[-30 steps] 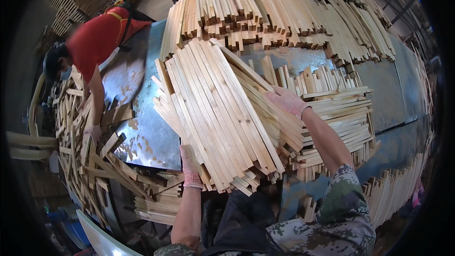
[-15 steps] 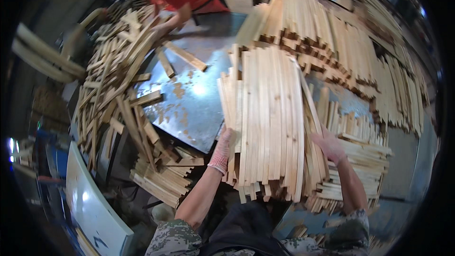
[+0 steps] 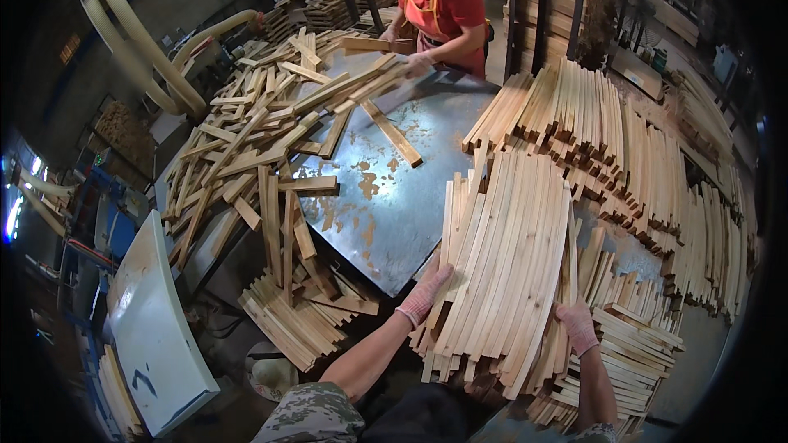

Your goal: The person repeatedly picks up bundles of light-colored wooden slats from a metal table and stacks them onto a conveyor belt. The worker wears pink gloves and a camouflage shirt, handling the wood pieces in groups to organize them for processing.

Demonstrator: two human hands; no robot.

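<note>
A thick pile of pale wooden strips (image 3: 510, 258) lies lengthwise in front of me, their near ends uneven. My left hand (image 3: 428, 289), in a pinkish knit glove, grips the pile's left side, its fingertips partly hidden against the wood. On the opposite side my right hand (image 3: 578, 326), gloved likewise, has its fingers curled against the strips at the right edge. A few strips lean loosely beside that hand. Shorter wooden strips (image 3: 628, 353) are stacked crosswise just right of it.
A metal table (image 3: 386, 221) carries a tangled heap of wood pieces (image 3: 246, 148) at left. Across it stands a person in a red shirt (image 3: 455, 0) handling strips. Rows of stacked strips (image 3: 574, 107) fill the far right. A white panel (image 3: 152, 328) stands lower left, near hoses (image 3: 135, 33).
My view has tilted up and swung left, so the scene sits lower and farther right. My right hand's fingers are now more curled at the pile's edge. The other person stands more upright.
</note>
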